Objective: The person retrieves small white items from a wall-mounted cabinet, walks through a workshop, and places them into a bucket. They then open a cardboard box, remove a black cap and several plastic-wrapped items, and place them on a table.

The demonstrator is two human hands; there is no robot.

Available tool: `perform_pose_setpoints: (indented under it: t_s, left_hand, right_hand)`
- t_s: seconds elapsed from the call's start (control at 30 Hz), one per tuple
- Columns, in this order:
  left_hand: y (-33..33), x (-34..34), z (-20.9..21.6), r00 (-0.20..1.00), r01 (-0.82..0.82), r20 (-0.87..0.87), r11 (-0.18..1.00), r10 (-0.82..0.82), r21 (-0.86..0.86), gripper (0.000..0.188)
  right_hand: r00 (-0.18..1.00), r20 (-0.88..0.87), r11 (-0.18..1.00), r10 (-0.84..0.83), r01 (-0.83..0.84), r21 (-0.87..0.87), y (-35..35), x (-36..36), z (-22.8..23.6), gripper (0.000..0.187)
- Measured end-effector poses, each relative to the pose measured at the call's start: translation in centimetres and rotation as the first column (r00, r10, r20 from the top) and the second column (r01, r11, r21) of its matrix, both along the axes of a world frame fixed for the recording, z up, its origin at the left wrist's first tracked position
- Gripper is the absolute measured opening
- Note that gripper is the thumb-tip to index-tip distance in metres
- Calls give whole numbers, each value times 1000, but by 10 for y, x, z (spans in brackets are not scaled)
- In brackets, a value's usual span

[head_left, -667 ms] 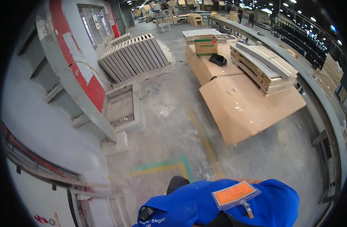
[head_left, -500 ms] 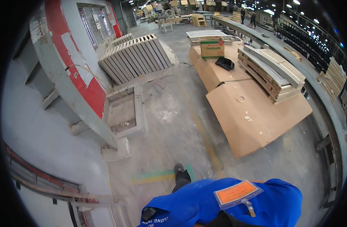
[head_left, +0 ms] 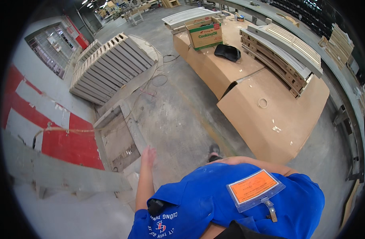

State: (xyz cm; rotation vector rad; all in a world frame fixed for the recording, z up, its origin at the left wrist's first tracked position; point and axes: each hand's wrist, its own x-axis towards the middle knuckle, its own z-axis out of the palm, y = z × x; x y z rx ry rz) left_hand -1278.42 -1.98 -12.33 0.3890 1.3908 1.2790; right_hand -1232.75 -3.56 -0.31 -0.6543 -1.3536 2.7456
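Note:
My left hand [head_left: 149, 156] hangs out to the left, over the concrete floor near a shallow framed pit [head_left: 120, 137]. Its fingers look loosely stretched and slightly blurred, with nothing visible in them. My right forearm lies across the front of my blue shirt [head_left: 198, 191]. Only a strip of my right hand [head_left: 230, 160] shows above the cloth, and its fingers are hidden. Closest on the right is a cardboard-covered stack [head_left: 266, 123]. On it rest a cardboard box [head_left: 204, 35], a black curved object [head_left: 228, 52], a tape ring [head_left: 262, 102] and slatted wooden panels [head_left: 282, 55].
Several upright slatted panels [head_left: 112, 65] lean in a row by the left wall. A hose [head_left: 71, 130] crosses the red and white wall. A long rail [head_left: 342, 87] runs down the right side. Thin cables [head_left: 158, 79] lie on the floor ahead.
I have moved forward and the view has turned right, so the box and stack look nearer. My left hand and right forearm have come into view; one foot still shows ahead.

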Motion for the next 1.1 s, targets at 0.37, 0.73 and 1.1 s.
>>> perform_pose_setpoints:
  t_s: [0.37, 0.73, 1.1]
  left_hand:
    - [211, -39, -95, 444, 399, -643, 780, -624, -482, 49]
    - [308, -177, -121, 558, 344, -266, 510, -786, -788, 46]
    - [793, -198, 79, 426, 397, -884, 918, -194, -9, 35]
  right_hand:
    - [826, 273, 831, -493, 355, 428, 395, 14, -51, 27]
    - [-70, -97, -69, -993, -331, 941, 781, 139, -59, 58]
    - [-399, 674, 782, -622, -364, 506, 924, 99, -123, 71]
